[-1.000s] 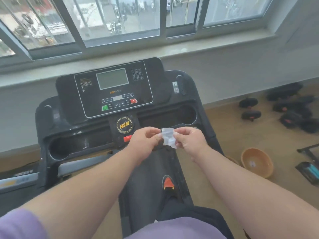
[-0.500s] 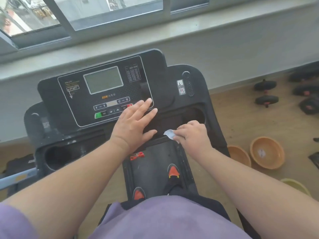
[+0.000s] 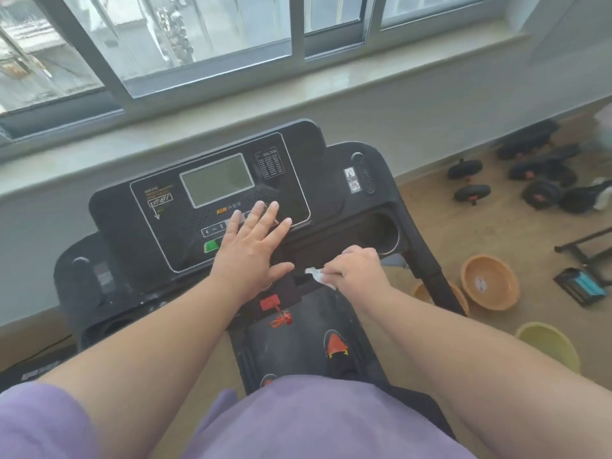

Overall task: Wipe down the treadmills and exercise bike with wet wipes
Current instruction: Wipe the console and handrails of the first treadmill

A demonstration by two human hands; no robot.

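Treadmill [image 3: 165, 246] is seen in front of the window, its console under both hands. On the left, the left hand [image 3: 251, 250] is laid flat, fingers straight, across the button row beside the green key [image 3: 212, 245]; a press could be registered and the belt started underfoot. To the right, the wet wipe [image 3: 319, 276] is pinched, bunched small, in the right hand [image 3: 359, 274] at the tray's edge, so dirt may simply be smeared.
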